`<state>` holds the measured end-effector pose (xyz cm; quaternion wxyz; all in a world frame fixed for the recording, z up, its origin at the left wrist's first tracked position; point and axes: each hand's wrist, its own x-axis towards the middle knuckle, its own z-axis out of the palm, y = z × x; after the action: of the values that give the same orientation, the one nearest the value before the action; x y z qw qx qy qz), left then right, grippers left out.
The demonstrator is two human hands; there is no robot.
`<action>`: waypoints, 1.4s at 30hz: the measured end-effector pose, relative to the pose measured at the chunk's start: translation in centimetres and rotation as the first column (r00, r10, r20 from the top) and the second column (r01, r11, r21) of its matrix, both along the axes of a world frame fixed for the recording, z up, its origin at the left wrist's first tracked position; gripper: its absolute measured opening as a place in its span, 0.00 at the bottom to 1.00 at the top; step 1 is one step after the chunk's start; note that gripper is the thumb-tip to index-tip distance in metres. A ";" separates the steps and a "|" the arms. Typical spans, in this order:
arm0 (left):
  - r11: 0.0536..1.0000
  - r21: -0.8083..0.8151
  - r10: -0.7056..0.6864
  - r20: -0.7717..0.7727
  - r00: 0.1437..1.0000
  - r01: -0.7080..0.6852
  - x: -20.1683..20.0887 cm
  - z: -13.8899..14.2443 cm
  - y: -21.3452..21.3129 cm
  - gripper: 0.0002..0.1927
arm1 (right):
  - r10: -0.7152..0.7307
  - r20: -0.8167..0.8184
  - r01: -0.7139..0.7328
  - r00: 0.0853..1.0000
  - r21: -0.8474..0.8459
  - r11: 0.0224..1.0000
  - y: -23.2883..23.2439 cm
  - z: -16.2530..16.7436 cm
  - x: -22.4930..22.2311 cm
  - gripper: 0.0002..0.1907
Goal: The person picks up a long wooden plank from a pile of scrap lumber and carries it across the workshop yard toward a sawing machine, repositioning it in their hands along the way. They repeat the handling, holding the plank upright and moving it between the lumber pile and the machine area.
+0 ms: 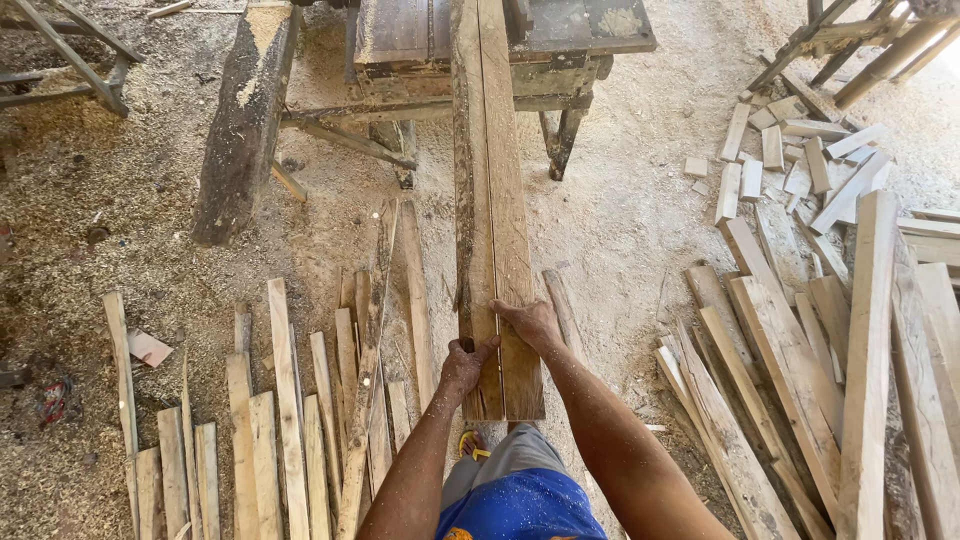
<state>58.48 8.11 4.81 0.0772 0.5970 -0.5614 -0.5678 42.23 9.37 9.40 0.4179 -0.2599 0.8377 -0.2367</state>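
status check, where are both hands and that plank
Left hand and right hand both gripping near end of long plank. Plank's far end on saw table. Offcuts on floor both sides, none on plank.

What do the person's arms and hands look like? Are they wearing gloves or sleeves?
No gloves and no sleeves. The left hand and right hand are bare, and both forearms are bare too, speckled all over with pale sawdust. No watch, ring or bracelet shows.
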 end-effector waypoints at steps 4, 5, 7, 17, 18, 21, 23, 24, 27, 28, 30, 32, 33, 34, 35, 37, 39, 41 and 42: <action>1.000 -0.017 0.018 -0.020 1.000 -0.018 1.2 0.3 1.8 0.60 | 0.030 -0.031 -0.029 0.999 0.010 1.000 1.6 0.3 1.3 0.38; 1.000 -0.025 0.014 -0.016 1.000 -0.014 1.4 0.4 2.2 0.60 | 0.044 -0.046 -0.043 0.998 0.022 0.999 2.0 0.4 1.6 0.38; 1.000 -0.007 0.013 -0.001 1.000 -0.013 2.0 0.6 3.0 0.61 | 0.052 -0.074 -0.050 0.996 0.028 0.998 2.8 0.5 2.2 0.39; 1.000 0.007 0.014 0.023 1.000 -0.015 4.2 0.8 6.5 0.61 | 0.157 -0.036 -0.157 0.987 -0.011 0.988 6.2 0.7 4.2 0.37; 1.000 0.015 0.014 0.032 0.999 -0.014 4.3 0.7 6.6 0.61 | 0.202 -0.043 -0.203 0.978 -0.034 0.979 6.4 0.6 4.3 0.36; 0.992 -0.130 -0.007 -0.016 1.000 0.005 4.4 0.7 6.9 0.61 | 0.433 -0.329 -0.449 0.839 0.030 0.893 6.8 0.8 4.5 0.31; 0.999 -0.039 0.015 0.010 1.000 -0.014 4.6 0.8 7.1 0.60 | 0.205 -0.113 -0.193 0.972 0.103 0.976 6.9 0.8 4.5 0.36; 0.999 0.019 0.026 0.025 0.999 -0.026 4.6 1.0 7.5 0.60 | 0.162 -0.078 -0.150 0.984 0.138 0.979 7.0 1.1 4.6 0.38; 0.999 -0.027 0.017 -0.010 1.000 -0.018 5.0 0.9 7.9 0.59 | 0.337 -0.202 -0.318 0.920 0.122 0.940 7.2 1.1 4.6 0.44; 0.999 -0.038 0.008 0.011 1.000 -0.007 5.1 0.9 7.9 0.60 | 0.286 -0.172 -0.268 0.943 0.119 0.956 7.4 1.2 4.6 0.43; 1.000 -0.019 -0.009 0.068 0.998 0.010 5.2 0.9 8.4 0.60 | 0.186 -0.088 -0.172 0.979 0.154 0.973 7.8 1.3 4.7 0.42; 1.000 0.009 0.008 0.039 0.999 -0.009 5.3 0.7 8.9 0.61 | 0.167 -0.086 -0.155 0.982 0.135 0.979 8.4 1.3 5.0 0.41; 1.000 0.008 0.021 0.021 1.000 -0.021 5.4 0.6 9.1 0.61 | 0.159 -0.091 -0.149 0.983 0.111 0.983 8.7 1.3 5.2 0.40; 1.000 0.006 0.019 0.026 0.999 -0.019 5.6 0.5 9.4 0.62 | 0.138 -0.069 -0.130 0.988 0.114 0.985 9.1 1.3 5.4 0.39; 1.000 0.009 0.013 0.031 0.999 -0.014 5.7 0.5 9.7 0.62 | 0.115 -0.047 -0.109 0.992 0.121 0.987 9.5 1.3 5.6 0.38; 1.000 0.026 0.003 0.053 0.999 -0.004 6.0 0.5 10.5 0.63 | 0.081 -0.029 -0.076 0.996 0.131 0.989 10.3 1.4 6.1 0.37; 1.000 0.025 0.007 0.060 0.998 -0.008 6.3 0.5 11.2 0.63 | 0.072 -0.067 -0.064 0.995 0.111 0.992 11.1 1.6 6.5 0.36; 1.000 -0.005 0.019 0.037 0.999 -0.019 6.7 0.6 11.8 0.62 | 0.411 -0.340 -0.413 0.846 0.071 0.908 11.9 1.8 7.0 0.19; 0.999 -0.022 0.024 0.027 0.999 -0.024 6.9 0.6 12.2 0.62 | 0.537 -0.467 -0.569 0.703 0.085 0.818 12.2 2.0 7.2 0.20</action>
<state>65.41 20.29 5.46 0.0828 0.6104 -0.5613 -0.5527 49.41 21.58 11.35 0.2446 -0.5618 0.7882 -0.0573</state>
